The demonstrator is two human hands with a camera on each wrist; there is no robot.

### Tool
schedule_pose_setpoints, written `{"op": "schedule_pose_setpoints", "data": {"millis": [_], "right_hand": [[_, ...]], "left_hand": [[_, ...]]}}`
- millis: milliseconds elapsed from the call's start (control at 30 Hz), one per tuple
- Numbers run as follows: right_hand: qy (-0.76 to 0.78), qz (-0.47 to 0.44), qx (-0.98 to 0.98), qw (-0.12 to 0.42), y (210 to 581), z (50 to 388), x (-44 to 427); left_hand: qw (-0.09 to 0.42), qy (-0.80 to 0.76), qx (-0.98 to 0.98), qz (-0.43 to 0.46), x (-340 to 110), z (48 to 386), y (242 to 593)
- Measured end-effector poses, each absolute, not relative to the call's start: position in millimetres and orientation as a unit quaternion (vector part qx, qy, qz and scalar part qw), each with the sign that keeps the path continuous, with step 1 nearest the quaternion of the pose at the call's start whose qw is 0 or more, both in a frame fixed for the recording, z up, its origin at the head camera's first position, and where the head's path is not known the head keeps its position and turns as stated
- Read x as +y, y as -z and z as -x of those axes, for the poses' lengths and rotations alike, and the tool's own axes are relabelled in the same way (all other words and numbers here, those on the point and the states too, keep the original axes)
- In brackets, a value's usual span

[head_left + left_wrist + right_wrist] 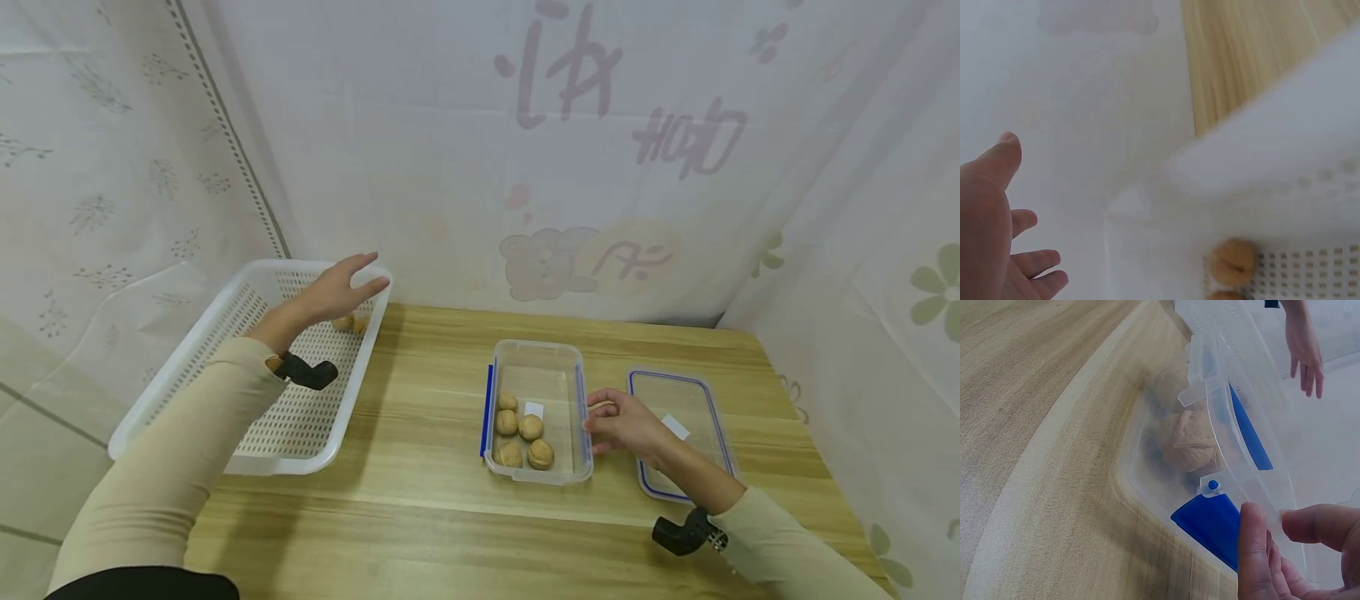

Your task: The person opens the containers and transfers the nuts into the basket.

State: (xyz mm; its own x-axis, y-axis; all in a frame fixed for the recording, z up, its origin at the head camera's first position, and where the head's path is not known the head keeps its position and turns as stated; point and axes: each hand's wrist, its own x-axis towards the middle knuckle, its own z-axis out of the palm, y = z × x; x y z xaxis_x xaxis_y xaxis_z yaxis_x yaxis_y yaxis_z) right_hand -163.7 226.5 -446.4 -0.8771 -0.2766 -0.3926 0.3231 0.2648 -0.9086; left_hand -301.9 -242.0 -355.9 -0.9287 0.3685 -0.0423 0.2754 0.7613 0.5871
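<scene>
My left hand [330,293] hovers over the far right corner of a white perforated basket [353,405], thumb and fingers spread, holding nothing. Below it, walnuts [1233,262] lie in that corner of the basket, partly hidden by the hand in the head view. On the table, a clear plastic food container [551,367] stands without its lid, several walnuts [531,427] in its near half. My right hand [622,427] grips the container's right wall; in the right wrist view, the thumb [1316,526] and fingers pinch the rim beside a blue side latch [1213,528].
Right of the container lies its clear lid [678,392] with a blue seal, partly under my right forearm. A small white label [534,409] shows in the container. The wooden table [427,533] meets a printed curtain [435,167] at the back.
</scene>
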Motion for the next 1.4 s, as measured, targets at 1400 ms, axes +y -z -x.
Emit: {"op": "schedule_pose_setpoints", "data": {"millis": [1400], "right_hand": [[0.608,-0.022,0.754,0.248,448,162,226]], "left_hand": [[0.204,-0.262,0.842,-0.424,-69,263,369]]}}
